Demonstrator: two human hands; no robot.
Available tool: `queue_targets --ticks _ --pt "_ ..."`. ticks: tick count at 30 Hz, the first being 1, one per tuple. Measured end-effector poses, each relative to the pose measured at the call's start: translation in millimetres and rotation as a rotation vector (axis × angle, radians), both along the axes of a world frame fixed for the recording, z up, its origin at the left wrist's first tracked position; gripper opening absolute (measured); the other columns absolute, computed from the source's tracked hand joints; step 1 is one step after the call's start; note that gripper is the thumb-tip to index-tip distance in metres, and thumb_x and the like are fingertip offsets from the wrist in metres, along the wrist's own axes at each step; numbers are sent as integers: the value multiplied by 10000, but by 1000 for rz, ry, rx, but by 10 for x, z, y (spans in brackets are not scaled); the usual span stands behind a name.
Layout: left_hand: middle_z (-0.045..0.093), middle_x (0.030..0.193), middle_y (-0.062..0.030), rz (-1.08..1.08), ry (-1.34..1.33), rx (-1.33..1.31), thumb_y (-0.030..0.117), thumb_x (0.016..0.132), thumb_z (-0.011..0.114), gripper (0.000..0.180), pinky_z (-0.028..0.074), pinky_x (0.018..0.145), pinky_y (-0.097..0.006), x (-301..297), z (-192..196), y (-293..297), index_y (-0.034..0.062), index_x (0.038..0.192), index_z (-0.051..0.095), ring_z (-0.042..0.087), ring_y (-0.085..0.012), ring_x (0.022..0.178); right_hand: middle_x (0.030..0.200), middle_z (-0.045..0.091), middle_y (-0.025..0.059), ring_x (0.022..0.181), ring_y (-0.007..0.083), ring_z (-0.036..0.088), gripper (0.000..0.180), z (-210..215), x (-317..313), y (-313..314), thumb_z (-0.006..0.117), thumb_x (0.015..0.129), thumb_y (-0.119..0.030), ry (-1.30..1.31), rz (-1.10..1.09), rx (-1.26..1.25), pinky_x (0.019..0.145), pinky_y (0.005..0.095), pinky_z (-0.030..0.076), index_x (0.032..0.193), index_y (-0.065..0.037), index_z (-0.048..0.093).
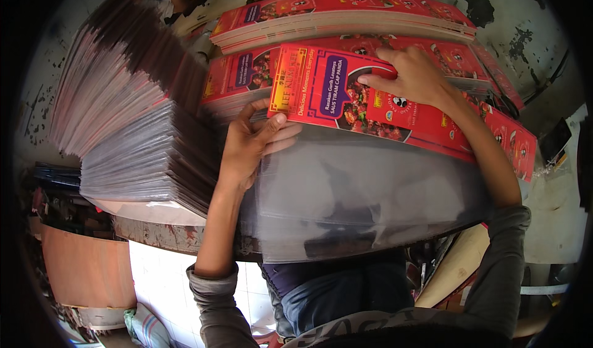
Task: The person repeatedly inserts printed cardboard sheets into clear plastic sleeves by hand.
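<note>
Thumb on top and fingers curled beneath, the left hand (253,141) pinches the lower left corner of a red printed card (346,94), where the card meets the mouth of a clear plastic sleeve (370,193). The right hand (414,76) lies flat on the card's upper face, fingers spread slightly and pressing down, index finger stretched toward the left. The card sits tilted, its right end running down toward the right forearm, its lower edge overlapping the sleeve, which drapes over the edge of a worn round table (167,237) and over the person's lap. Behind the card lie stacks of matching red cards (346,14), one pile directly under the right hand and another farther back. To the left, just beside the left wrist, a tall leaning pile of clear sleeves (130,125) rests on the table. Grey cuffs are pushed up both forearms, and blue trousers show below the sleeve
</note>
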State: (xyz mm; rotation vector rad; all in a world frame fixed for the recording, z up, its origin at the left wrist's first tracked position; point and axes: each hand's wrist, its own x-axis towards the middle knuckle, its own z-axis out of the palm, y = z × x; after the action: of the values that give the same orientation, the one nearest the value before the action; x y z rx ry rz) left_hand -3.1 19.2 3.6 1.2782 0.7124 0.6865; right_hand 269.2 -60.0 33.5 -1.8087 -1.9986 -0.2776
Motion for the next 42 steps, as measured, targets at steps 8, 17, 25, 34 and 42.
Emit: queue_targets --ticks 8,17,25,34,42 --pt "625 969 -238 -207 155 138 50 785 675 669 547 740 -338 -161 129 -9 -33 1307 264 651 -279 884 424 460 138 424 290 526 577 19 25 27 647 733 -559 10 3 108 466 392 439 682 12 584" --pt "631 963 -205 59 0 71 93 845 613 503 548 743 -298 -36 31 -44 -64 1250 359 654 -247 872 534 479 198 490 310 504 529 32 -5 42 667 759 -490 37 -26 165 505 394 404 709 27 567" --pt "633 966 -207 115 -51 76 118 891 555 267 542 774 -310 -22 15 -31 -73 1071 508 651 -244 885 466 491 165 453 298 533 584 127 13 73 623 759 -557 9 -85 52 503 391 447 753 28 623" --pt "630 987 -212 125 -78 31 126 908 525 267 535 790 -301 -13 6 -34 -89 1066 525 644 -245 918 554 516 180 474 296 495 523 192 -81 6 680 751 -472 -122 -61 149 479 368 402 755 42 587" --pt "627 992 -216 122 -74 -9 142 911 521 271 527 810 -304 -15 -25 -15 -94 1045 537 638 -253 935 595 564 175 518 309 560 506 153 -39 8 692 738 -462 -243 -62 247 496 366 436 824 28 605"
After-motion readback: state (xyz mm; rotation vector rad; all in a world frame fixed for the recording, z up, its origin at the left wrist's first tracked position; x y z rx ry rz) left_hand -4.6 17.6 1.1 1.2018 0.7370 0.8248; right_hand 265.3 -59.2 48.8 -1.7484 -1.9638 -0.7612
